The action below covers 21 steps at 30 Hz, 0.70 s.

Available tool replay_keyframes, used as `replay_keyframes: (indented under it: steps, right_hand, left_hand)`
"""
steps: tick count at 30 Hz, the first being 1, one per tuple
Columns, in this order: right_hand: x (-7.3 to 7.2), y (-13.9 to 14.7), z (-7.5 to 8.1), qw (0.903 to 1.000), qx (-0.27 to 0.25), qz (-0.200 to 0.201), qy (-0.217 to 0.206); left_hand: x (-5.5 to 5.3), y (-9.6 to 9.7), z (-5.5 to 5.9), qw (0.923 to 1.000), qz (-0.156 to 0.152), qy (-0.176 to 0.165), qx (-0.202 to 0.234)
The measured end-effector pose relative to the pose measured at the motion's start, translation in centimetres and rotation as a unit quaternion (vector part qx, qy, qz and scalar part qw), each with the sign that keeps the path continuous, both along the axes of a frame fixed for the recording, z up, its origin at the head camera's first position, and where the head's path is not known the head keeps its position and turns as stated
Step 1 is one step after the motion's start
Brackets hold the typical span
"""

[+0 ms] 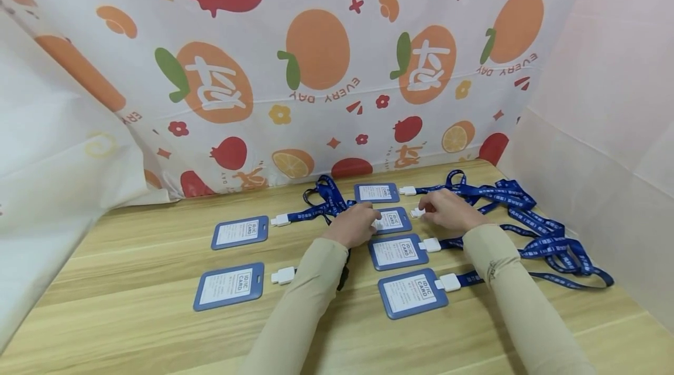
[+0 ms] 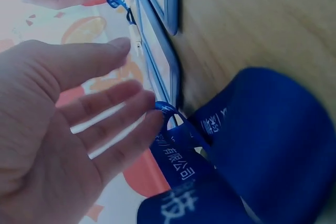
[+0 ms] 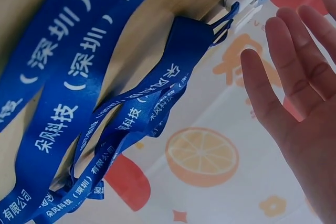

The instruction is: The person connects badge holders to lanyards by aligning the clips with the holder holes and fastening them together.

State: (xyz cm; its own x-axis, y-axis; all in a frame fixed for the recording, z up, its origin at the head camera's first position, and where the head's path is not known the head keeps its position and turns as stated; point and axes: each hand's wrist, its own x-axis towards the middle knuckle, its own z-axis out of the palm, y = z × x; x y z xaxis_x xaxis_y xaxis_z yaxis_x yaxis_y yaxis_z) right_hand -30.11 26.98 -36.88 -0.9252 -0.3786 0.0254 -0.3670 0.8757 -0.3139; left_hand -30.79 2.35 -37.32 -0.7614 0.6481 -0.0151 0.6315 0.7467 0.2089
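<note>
The table in front of me has a pale wood-grain top. On its left part lie two blue card holders, one nearer me, with a white clip to the right of each. Further right, four more are lined up away from me; I can't tell whether the second-farthest lies flat. Blue printed lanyards sit bunched between the two groups, and other lanyards sprawl in overlapping loops along the table's right side.
</note>
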Motion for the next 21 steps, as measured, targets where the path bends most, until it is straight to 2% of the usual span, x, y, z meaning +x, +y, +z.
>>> replay_keyframes:
  steps: [4, 7, 13, 18, 21]
  right_hand:
    - [-0.5, 0.0, -0.1, 1.0, 0.002, 0.0, -0.007]
    - [-1.2, 0.0, -0.4, 0.9998, -0.002, -0.012, -0.019]
    - [-2.0, 0.3, -1.1, 0.9983, 0.003, -0.051, -0.028]
    - [-2.1, 0.5, -1.4, 0.9975, 0.017, -0.065, -0.023]
    - [-2.1, 0.4, -1.4, 0.9965, 0.033, -0.072, -0.025]
  left_hand:
    - [-0.4, 0.3, 0.0, 0.9998, -0.017, -0.009, -0.007]
    - [-0.6, 0.3, -0.2, 0.9996, -0.012, -0.018, -0.019]
    - [-0.9, 0.2, -1.0, 0.9988, 0.02, -0.032, -0.031]
    - [-1.1, 0.0, -1.3, 0.9974, 0.053, -0.029, -0.038]
    - [-1.2, -0.2, -1.2, 0.9969, 0.06, -0.032, -0.04]
